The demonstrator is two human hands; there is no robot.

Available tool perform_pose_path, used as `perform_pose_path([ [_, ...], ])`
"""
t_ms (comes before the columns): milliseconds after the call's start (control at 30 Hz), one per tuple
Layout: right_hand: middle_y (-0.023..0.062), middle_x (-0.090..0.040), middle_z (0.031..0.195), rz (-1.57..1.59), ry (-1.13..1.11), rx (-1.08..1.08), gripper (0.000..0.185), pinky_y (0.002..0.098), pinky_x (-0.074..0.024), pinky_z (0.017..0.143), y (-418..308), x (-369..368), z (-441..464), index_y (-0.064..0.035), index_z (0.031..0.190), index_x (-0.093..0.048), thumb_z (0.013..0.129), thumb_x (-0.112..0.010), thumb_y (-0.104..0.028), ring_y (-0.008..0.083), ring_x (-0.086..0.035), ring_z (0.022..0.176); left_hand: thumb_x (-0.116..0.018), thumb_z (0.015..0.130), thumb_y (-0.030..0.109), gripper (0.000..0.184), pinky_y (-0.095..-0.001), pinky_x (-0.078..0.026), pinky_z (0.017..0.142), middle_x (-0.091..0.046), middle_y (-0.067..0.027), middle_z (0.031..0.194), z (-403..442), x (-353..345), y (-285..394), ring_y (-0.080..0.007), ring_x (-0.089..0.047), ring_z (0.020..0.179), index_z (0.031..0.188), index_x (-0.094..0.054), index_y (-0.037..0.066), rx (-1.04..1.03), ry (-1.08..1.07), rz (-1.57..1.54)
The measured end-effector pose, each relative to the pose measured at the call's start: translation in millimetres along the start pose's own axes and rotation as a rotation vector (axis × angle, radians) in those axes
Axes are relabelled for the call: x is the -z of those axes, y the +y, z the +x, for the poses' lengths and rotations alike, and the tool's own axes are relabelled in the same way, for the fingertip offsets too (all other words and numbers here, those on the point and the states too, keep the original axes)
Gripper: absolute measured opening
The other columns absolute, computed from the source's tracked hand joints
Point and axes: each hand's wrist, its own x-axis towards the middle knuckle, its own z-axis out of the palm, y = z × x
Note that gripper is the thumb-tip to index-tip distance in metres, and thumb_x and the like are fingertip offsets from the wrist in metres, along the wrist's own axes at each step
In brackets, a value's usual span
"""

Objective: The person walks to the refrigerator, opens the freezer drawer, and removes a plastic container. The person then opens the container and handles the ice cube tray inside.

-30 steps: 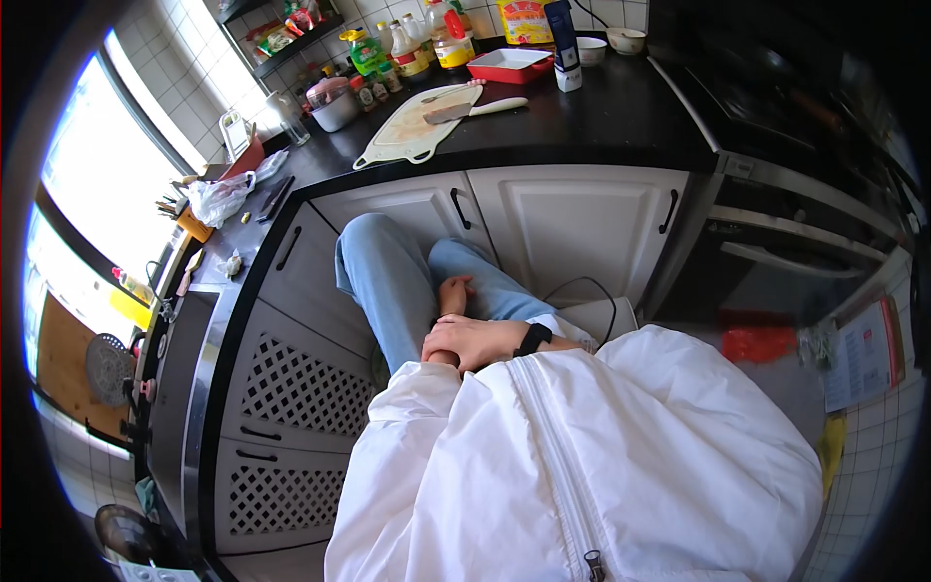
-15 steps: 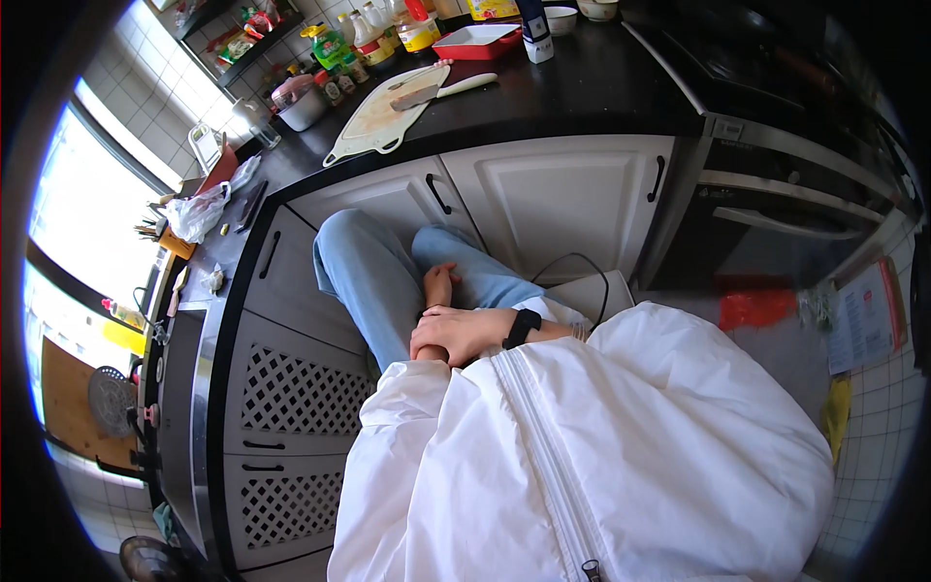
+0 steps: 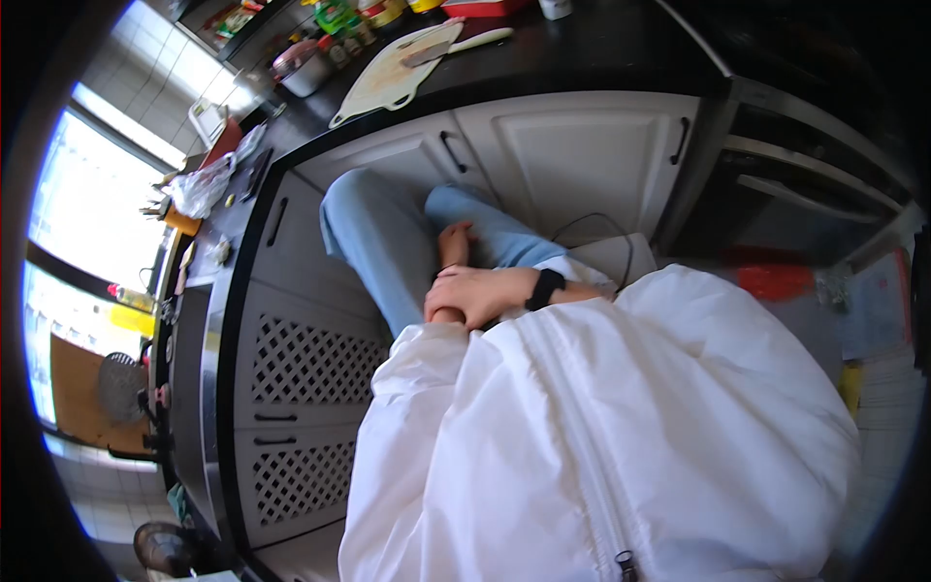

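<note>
Right hand (image 3: 482, 294) wraps the left forearm (image 3: 447, 317), seemingly at rest; left hand (image 3: 455, 241) lies against the jeans (image 3: 376, 238), its grip unclear. Knife (image 3: 465, 44) rests across the cutting board (image 3: 371, 92) on the tabletop (image 3: 592, 58), handle overhanging, perhaps for easy reach.

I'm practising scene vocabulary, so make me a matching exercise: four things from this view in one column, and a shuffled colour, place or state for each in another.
Column one:
1. right hand
2. wristband
3. knife
4. jeans

Column two:
A. light blue
B. blade on the cutting board
C. clasped over the left forearm
D. black

Right pairs: 1-C, 2-D, 3-B, 4-A.
</note>
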Motion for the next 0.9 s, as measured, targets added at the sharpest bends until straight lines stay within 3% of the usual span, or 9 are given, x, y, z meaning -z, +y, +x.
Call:
perform_pose_path([
  [100,0.0069,-0.062,0.105,-0.013,0.025,-0.021,0.047,0.0381,-0.0280,0.102,6.8,-5.3,2.1,-0.0109,0.100,-0.064,0.056,-0.075,-0.026,0.0272,-0.052,0.107,-0.044,0.085,0.016,0.030,-0.0293,-0.047,0.064,-0.066,-0.0117,0.069,1.0,0.9,-3.1,-0.0183,-0.061,0.066,0.094,-0.070,0.004,-0.061,-0.010,0.021],
  [367,0.0096,-0.064,0.098,-0.016,0.067,0.024,0.043,0.0398,-0.0368,0.093,6.1,-3.5,2.3,-0.0098,0.095,-0.067,0.056,-0.076,-0.025,0.0306,-0.053,0.102,-0.050,0.086,0.022,0.027,-0.0303,-0.049,0.063,-0.067,-0.0120,0.072,7.4,-0.8,-17.2,-0.0191,-0.064,0.064,0.094,-0.070,0.006,-0.086,-0.016,-0.040],
  [433,0.0097,-0.064,0.099,-0.021,0.067,0.006,0.044,0.0396,-0.0366,0.093,4.7,-3.2,1.5,-0.0097,0.097,-0.066,0.057,-0.076,-0.024,0.0305,-0.053,0.102,-0.050,0.087,0.021,0.026,-0.0310,-0.050,0.062,-0.068,-0.0108,0.076,9.2,-1.6,-23.4,-0.0192,-0.064,0.063,0.094,-0.069,0.005,-0.092,-0.025,-0.072],
  [467,0.0094,-0.063,0.099,-0.019,0.078,0.013,0.044,0.0394,-0.0364,0.093,2.2,-2.4,-0.1,-0.0096,0.097,-0.065,0.057,-0.076,-0.024,0.0303,-0.053,0.102,-0.050,0.088,0.021,0.026,-0.0308,-0.050,0.061,-0.067,-0.0103,0.073,7.2,-1.1,-22.7,-0.0190,-0.064,0.063,0.093,-0.069,0.005,-0.166,-0.016,-0.060],
  [567,0.0090,-0.062,0.102,0.020,0.065,0.055,0.046,0.0385,-0.0352,0.095,-1.1,-0.1,2.0,-0.0091,0.100,-0.064,0.058,-0.075,-0.023,0.0295,-0.053,0.103,-0.047,0.088,0.018,0.026,-0.0306,-0.049,0.058,-0.065,-0.0097,0.067,8.1,-5.2,-28.4,-0.0180,-0.061,0.058,0.092,-0.069,0.004,-0.116,0.012,-0.141],
  [733,0.0089,-0.060,0.107,0.051,-0.024,-0.020,0.052,0.0400,-0.0276,0.103,-10.4,5.6,4.4,-0.0069,0.107,-0.060,0.059,-0.072,-0.022,0.0274,-0.050,0.108,-0.043,0.087,0.014,0.028,-0.0321,-0.049,0.066,-0.065,-0.0114,0.067,11.7,-5.3,-40.0,-0.0196,-0.062,0.066,0.092,-0.068,0.002,-0.087,0.066,-0.027],
  [900,0.0090,-0.057,0.113,0.049,-0.052,-0.007,0.059,0.0421,-0.0263,0.105,-29.1,21.5,5.0,-0.0070,0.113,-0.056,0.057,-0.070,-0.016,0.0261,-0.047,0.115,-0.044,0.088,0.013,0.027,-0.0314,-0.050,0.066,-0.066,-0.0125,0.073,-8.4,2.3,23.3,-0.0210,-0.063,0.067,0.101,-0.064,0.001,0.011,0.019,-0.257],
])
